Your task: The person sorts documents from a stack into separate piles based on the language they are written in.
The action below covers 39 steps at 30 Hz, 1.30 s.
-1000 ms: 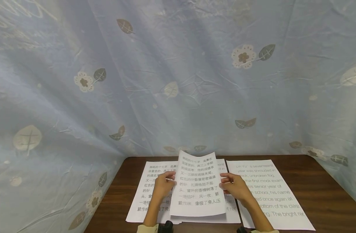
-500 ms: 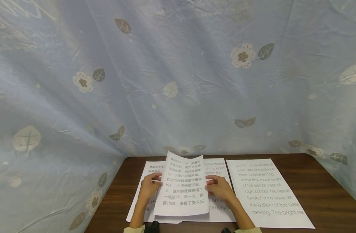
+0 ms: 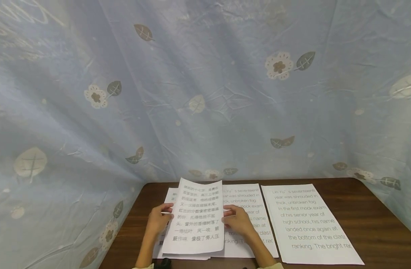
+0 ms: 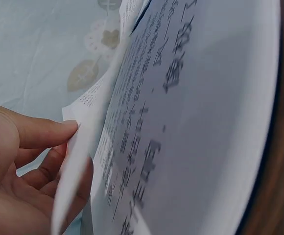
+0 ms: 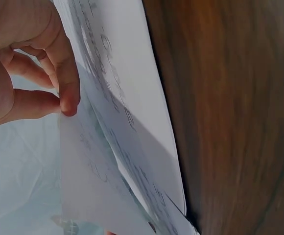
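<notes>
Right between left grip (image 3: 158, 221) and right grip (image 3: 237, 222): Chinese-print sheet (image 3: 196, 226), pinched thumb-and-fingers by its side edges. Kinda bowed, print up, raised over the Chinese pages (image 3: 171, 194) near the left grip. Under and past the right grip, English pages (image 3: 255, 209) on the tabletop (image 3: 386, 231). Well off to its right, second English stack (image 3: 313, 224). Beyond both, blue leafy cloth (image 3: 171, 123).

We record a creased, pale-blue backdrop (image 3: 232, 157), printed with leaves (image 3: 305, 61) and white-petalled flowers (image 3: 279, 66), rising behind a dark brown, wood-grained table (image 3: 366, 224). Table's far corners: rounded. We note a soft sheen along the backdrop's folds at upper left.
</notes>
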### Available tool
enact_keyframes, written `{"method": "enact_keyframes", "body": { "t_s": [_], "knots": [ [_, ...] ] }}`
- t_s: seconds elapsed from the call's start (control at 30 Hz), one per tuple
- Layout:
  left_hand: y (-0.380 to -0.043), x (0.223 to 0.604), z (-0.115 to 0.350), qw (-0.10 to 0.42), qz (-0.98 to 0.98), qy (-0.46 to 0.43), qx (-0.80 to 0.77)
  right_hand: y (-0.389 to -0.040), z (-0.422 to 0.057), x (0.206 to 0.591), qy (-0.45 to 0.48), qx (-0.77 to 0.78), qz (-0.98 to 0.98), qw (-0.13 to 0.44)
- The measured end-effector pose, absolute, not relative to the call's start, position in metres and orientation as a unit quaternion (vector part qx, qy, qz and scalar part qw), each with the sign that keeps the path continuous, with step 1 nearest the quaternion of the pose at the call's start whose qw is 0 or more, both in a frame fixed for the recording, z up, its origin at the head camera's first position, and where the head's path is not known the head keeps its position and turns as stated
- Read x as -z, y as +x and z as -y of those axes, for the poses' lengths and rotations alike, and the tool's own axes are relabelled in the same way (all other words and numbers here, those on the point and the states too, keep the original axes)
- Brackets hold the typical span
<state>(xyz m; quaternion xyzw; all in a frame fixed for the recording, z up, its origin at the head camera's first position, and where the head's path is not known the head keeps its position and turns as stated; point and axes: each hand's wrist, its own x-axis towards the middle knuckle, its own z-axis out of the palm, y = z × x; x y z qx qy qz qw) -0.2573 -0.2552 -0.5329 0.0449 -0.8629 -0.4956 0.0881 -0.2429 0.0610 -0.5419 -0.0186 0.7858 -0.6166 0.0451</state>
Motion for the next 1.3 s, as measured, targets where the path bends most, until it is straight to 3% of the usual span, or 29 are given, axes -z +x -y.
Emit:
{"method": "enact_keyframes", "body": {
  "t_s": [0.67,1.3],
  "knots": [
    [-0.258,0.536,0.297,0.095,0.868,0.054,0.484,-0.242,-0.018,0.545,-0.03,0.637,-0.769,0.047],
    [-0.258,0.545,0.303,0.077,0.868,0.062,0.487,-0.243,-0.019,0.555,-0.03,0.648,-0.76,0.051]
  ]
}}
